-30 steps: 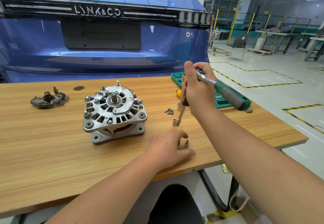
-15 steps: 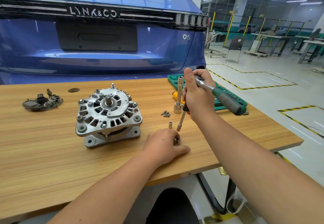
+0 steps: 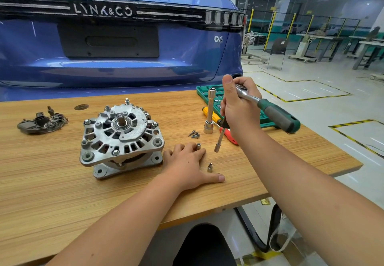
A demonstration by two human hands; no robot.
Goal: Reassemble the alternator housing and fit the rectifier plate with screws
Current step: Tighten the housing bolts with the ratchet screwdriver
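Since half a second ago, the left hand [image 3: 188, 168] has been spread flat on the wooden table [image 3: 52, 193], fingers straight, and a small socket [image 3: 209, 167] it covered is now exposed just beside the thumb. A second small socket [image 3: 198, 146] stands at the fingertips. The right hand [image 3: 239, 107] is held above the table, curled round the head of a ratchet wrench [image 3: 272, 110] whose extension bar [image 3: 219, 140] hangs down, its tip just above the wood. The alternator housing [image 3: 120, 136] sits left of the left hand, close to it. Loose screws [image 3: 194, 134] and an upright long socket [image 3: 209, 111] are found between the hands. The rectifier plate [image 3: 42, 120] lies well apart at far left. Bare wood runs from the left forearm to the near edge.
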